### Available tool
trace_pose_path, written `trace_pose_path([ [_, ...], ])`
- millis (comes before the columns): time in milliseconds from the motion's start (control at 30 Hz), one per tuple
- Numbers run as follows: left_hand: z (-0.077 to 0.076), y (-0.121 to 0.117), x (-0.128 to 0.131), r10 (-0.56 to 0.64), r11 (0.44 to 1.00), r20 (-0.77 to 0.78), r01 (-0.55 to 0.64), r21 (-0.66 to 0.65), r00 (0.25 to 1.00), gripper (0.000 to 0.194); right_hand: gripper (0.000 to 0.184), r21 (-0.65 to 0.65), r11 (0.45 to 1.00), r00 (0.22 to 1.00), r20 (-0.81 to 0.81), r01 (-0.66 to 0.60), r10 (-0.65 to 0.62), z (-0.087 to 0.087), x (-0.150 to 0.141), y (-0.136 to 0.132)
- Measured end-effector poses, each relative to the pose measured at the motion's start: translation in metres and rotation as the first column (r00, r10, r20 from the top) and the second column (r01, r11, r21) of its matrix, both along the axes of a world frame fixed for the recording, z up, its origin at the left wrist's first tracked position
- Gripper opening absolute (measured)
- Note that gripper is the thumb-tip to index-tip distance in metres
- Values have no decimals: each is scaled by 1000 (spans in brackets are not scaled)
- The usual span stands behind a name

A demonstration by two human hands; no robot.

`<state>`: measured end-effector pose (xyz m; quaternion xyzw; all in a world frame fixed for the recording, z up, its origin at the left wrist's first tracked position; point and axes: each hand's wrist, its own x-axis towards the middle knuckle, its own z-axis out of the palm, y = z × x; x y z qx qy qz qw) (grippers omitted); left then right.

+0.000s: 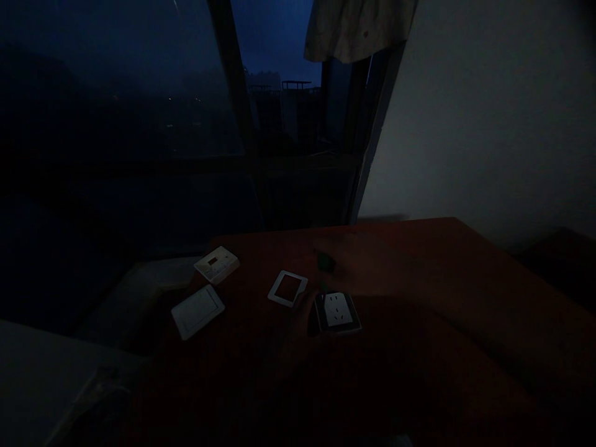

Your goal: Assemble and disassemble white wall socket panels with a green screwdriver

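Note:
A wall socket (339, 309) with a white slotted face and a dark surround lies on the table. My left hand (300, 329), dim in the low light, has its fingers closed against the socket's left side. Above it, my right hand (365, 264) is closed around the green handle of a screwdriver (325, 262). The thin shaft points down at the socket's upper left edge; whether its tip meets a screw is too dark to tell. Just left of the socket lies a white square frame (275, 288) with an open middle.
The reddish-brown table (419, 239) stands by a dark window, with a pale wall (479, 124) on the right. At the table's left edge lie a white box-like back box (218, 264) and a flat white plate (198, 310). A cloth (358, 28) hangs over the window.

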<state>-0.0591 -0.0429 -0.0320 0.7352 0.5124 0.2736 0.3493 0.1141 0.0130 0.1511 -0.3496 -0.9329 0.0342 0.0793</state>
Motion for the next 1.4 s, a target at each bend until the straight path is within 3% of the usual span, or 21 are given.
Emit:
trace_pose_path([
  [100, -1, -1, 0, 20, 1000, 0, -20, 13, 1000, 85, 27, 11, 999, 999, 3, 36, -36, -1, -3, -1],
  [200, -1, 0, 0, 21, 1000, 9, -21, 17, 1000, 85, 33, -31, 999, 999, -26, 38, -38, -2, -7, -4],
  [400, -2, 2, -1, 22, 1000, 33, -22, 8, 999, 83, 37, 165, 959, 958, 129, 232, -254, -1, -11, -6],
  [533, -8, 2, -3, 17, 1000, 45, -18, 9, 999, 83, 28, 113, 972, 972, 98, 204, -215, 0, -7, -5],
  [633, -13, 3, -4, 12, 1000, 62, -12, 4, 998, 85, 39, 60, 978, 977, 72, 198, -203, 0, -3, -4],
  [767, -16, 3, -5, 21, 1000, 79, -20, -6, 997, 86, 39, 143, 951, 943, 158, 273, -294, 0, 1, -2],
  [833, -16, 3, -5, 22, 1000, 82, -22, -10, 996, 85, 35, 113, 960, 952, 138, 258, -272, 1, 4, 0],
  [900, -13, 2, -4, 20, 1000, 84, -20, -4, 996, 84, 30, -6, 985, 983, 65, 173, -173, 3, 7, 0],
  [967, -9, 2, -4, 25, 1000, 81, -25, 0, 996, 82, 42, -111, 990, 997, 0, 81, -82, 5, 8, -1],
  [1033, -7, 2, -4, 27, 1000, 80, -26, -6, 996, 81, 43, -94, 992, 997, 12, 83, -82, 5, 8, -3],
  [1167, -7, 1, -4, 45, 999, 76, -45, -7, 996, 83, 39, 109, 976, 972, 125, 187, -200, 4, 4, -5],
  [1300, -6, 0, -4, 31, 999, 111, -30, -9, 993, 83, 28, -9, 999, 999, 24, 50, -49, 6, 4, -5],
  [1400, -4, 0, -3, 35, 999, 108, -33, -16, 994, 81, 34, -76, 997, 1000, -3, 9, -10, 7, 5, -5],
])
